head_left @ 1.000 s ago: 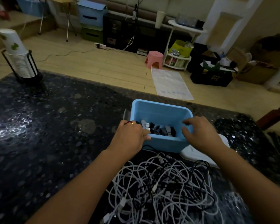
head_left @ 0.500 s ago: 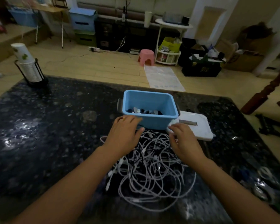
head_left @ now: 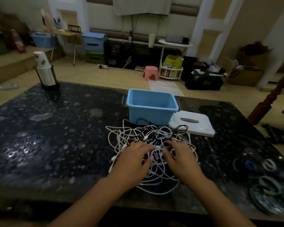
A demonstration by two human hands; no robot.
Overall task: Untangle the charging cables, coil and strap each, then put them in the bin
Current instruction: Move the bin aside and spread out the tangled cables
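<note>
Two palm-down hands, left hand (head_left: 132, 163), right hand (head_left: 181, 158), on cables (head_left: 143, 135)

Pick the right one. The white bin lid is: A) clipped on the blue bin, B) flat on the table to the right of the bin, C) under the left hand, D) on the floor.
B: the white lid lies flat on the dark table just right of the open blue bin, with cable loops reaching its near edge.

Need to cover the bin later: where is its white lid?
The white lid lies flat on the table, right of the blue bin, beyond the cable tangle.
</note>
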